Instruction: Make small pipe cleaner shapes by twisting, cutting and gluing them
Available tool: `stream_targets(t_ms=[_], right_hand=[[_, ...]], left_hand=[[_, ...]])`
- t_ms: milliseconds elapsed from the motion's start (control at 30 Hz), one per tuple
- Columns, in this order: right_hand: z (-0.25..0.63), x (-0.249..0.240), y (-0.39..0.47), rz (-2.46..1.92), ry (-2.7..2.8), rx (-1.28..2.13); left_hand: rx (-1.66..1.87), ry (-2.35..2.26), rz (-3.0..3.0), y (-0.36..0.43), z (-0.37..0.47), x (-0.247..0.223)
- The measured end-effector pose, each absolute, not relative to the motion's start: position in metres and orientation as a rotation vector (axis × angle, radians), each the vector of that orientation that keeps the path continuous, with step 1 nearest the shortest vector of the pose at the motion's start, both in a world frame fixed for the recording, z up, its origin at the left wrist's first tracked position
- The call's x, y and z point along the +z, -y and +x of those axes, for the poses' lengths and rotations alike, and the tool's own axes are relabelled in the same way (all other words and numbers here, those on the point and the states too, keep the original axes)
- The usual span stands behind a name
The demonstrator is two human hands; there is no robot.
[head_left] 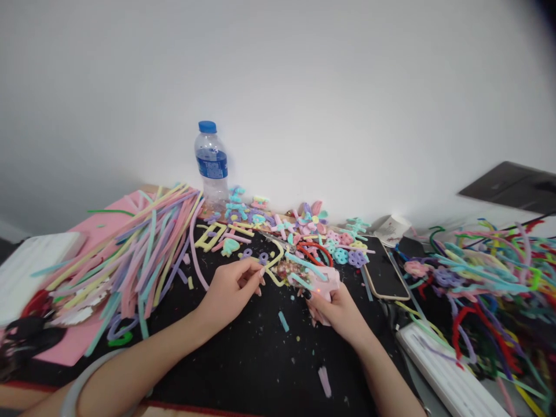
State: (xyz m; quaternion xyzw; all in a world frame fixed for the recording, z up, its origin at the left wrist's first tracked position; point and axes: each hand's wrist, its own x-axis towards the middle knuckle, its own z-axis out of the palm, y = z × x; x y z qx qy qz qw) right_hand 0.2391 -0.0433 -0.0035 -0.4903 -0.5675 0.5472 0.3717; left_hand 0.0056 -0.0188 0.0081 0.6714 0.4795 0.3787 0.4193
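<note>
One blue-capped bottle (211,165), its fill unclear, stands upright. In front and right of it, the left hand (237,284) pinches one yellow stem (280,255), fuzzy and bent; farther right of the bottle, the right hand (339,310) grips one pink tool (331,279), pale and orange-lit; one phone (384,272) lies even farther right

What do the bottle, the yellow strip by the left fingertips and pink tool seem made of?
Bottle: probably glossy, clear plastic; the wall shows through. Strip: apparently matte fibre; its edges look fuzzy. Tool: perhaps satiny plastic; its surface looks smooth.
</note>
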Motion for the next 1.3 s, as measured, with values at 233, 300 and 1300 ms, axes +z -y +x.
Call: stream_targets(t_ms=[233,300,1300], right_hand=[[0.2358,-0.0023,0.0443,-1.276,1.477,1.397],[0.2352,-0.002,0.0448,-1.283,1.484,1.395],[0.2391,-0.0041,0.0421,-1.362,1.53,1.385]], left_hand=[[0.938,-1.205,1.698,0.0201,0.0059,0.0081],[0.935,-1.203,1.708,0.0201,0.0059,0.0086],[1.028,-1.233,1.745,0.017,0.0041,0.0105]])
